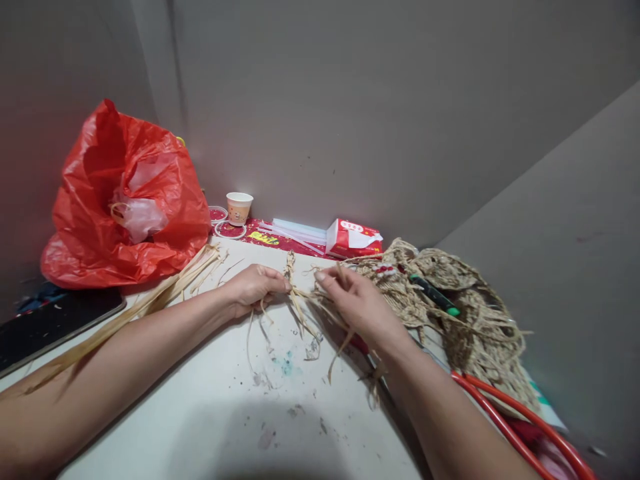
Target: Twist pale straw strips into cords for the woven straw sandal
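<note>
A short braid of pale dried straw (291,265) stands out from the fingertips of my left hand (260,288), which pinches it at its lower end. Loose straw strands (300,312) fan out below the pinch toward the table. My right hand (353,300) is a little to the right, fingers curled around some strands that run across from the braid. Their ends hang below the palm. The right fingers partly hide where those strands are gripped. Along my left forearm lies a bundle of long straw leaves (173,287).
A red plastic bag (125,200) and a black phone (60,327) are on the left. At the back stand a paper cup (239,208) and a red tissue pack (354,239). A woven straw heap (480,333), a green-tipped tool (434,295) and red handles (520,413) lie right.
</note>
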Tool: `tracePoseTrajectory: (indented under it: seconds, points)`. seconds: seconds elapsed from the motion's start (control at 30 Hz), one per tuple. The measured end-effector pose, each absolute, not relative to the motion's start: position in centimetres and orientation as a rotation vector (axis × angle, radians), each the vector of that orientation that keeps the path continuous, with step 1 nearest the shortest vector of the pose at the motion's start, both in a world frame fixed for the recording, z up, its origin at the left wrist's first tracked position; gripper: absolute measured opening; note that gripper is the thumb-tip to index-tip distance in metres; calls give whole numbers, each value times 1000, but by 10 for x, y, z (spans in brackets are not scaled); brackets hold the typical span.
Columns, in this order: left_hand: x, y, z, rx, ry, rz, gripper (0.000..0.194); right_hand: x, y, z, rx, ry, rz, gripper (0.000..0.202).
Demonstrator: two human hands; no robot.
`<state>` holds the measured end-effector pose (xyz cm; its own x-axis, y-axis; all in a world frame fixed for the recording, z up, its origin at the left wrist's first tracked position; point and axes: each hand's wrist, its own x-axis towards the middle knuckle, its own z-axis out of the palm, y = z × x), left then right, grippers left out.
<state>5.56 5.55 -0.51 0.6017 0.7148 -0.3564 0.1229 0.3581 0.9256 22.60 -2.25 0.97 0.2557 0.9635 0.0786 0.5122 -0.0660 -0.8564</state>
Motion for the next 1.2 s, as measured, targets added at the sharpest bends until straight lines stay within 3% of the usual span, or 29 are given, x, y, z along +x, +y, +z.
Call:
tracePoseTrajectory:
  seconds: [0.17,0.33,0.53,0.83,1.2]
  points:
    - [55,54,-3,1143,880,453,11,233,-28,25,-1710,-1229,558,48]
    - [55,56,-9,1159,862,461,11,225,-31,24,-1666,-1320,743,28]
    - [55,55,-10,1151,847,480,12,210,-31,18,-1562,-1171,1057,32]
    - [55,53,-7,1127,846,489,10,204,-30,6,-1640,-1415,628,14]
    - [56,51,-7,1100,827,498,10,203,-25,-5,-1663,-1320,889,21]
